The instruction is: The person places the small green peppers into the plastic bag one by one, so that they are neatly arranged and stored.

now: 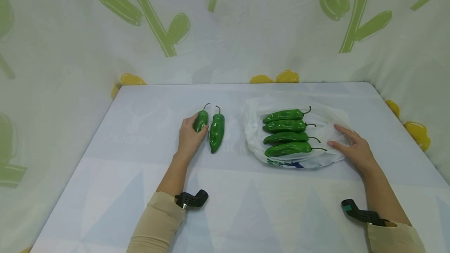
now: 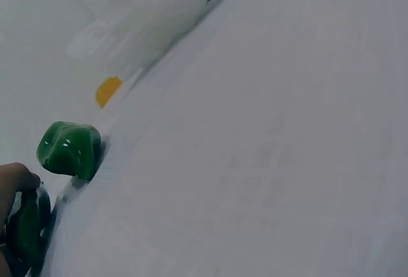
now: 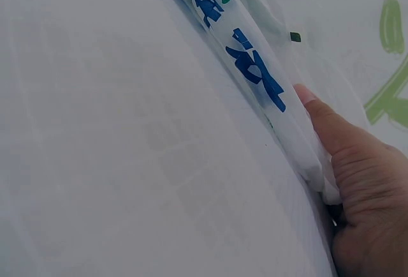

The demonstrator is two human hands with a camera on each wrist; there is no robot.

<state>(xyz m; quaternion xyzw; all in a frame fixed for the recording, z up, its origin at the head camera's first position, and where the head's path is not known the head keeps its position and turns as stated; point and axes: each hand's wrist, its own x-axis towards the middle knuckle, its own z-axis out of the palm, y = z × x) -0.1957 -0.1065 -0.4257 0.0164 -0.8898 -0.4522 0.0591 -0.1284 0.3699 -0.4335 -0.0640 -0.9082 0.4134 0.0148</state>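
Green and glossy, the pinched pepper [image 1: 201, 121] lies just left of centre in the head view, on the pale table [image 1: 246, 190], its stem pointing up the frame. The left hand [image 1: 190, 135] pinches it between thumb and fingers. The neighbour pepper [image 1: 216, 132] lies just to its right.

Right of centre, four peppers [image 1: 285, 125] lie in a row, one below another, on the white plastic bag [image 1: 254, 128]; whether any plastic covers them I cannot tell. The right hand [image 1: 356, 151] touches the bag's right edge, thumb and fingers spread apart.

The step in hand looks like gripping or placing one pepper; a lift would call for missing its neighbour, with the bag steadied.

Count: six peppers, two off the bag and four on it; one bag; two hands.
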